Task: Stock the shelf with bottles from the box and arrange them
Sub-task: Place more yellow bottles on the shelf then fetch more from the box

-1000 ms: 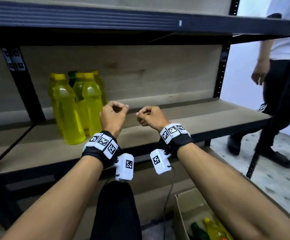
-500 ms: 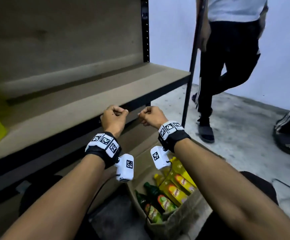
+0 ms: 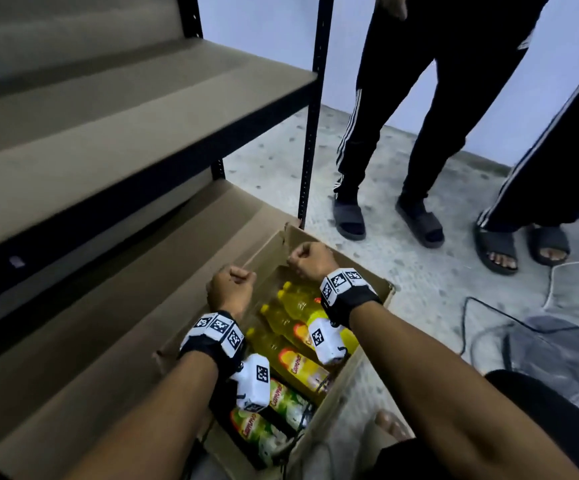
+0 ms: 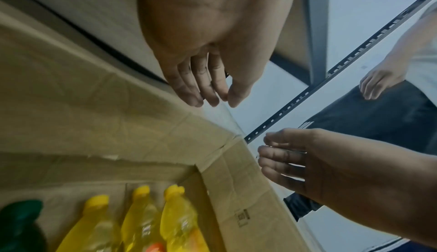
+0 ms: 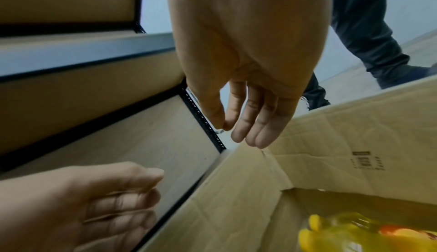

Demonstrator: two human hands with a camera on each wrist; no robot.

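Note:
An open cardboard box (image 3: 270, 249) stands on the floor beside the rack. Several yellow bottles (image 3: 293, 301) lie in it, with green-labelled bottles (image 3: 282, 398) at its near end. My left hand (image 3: 232, 289) hovers over the box's left edge, fingers curled, holding nothing. My right hand (image 3: 312, 261) hangs above the far corner, also curled and empty. The left wrist view shows my left hand (image 4: 201, 80) over yellow bottles (image 4: 141, 222) and a green cap (image 4: 21, 213). In the right wrist view my right hand (image 5: 246, 116) sits above the box flap (image 5: 331, 153).
The middle shelf board (image 3: 142, 109) and the lower board (image 3: 108, 306) run along the left, with a black upright post (image 3: 312, 133) at the rack's corner. Two people's legs (image 3: 402, 133) (image 3: 540, 168) stand just beyond the box. Cables (image 3: 488, 323) trail over the floor on the right.
My view swung from the shelf with yellow bottles down and right to the box. Both hands dropped from shelf height to just above the box, still curled and empty.

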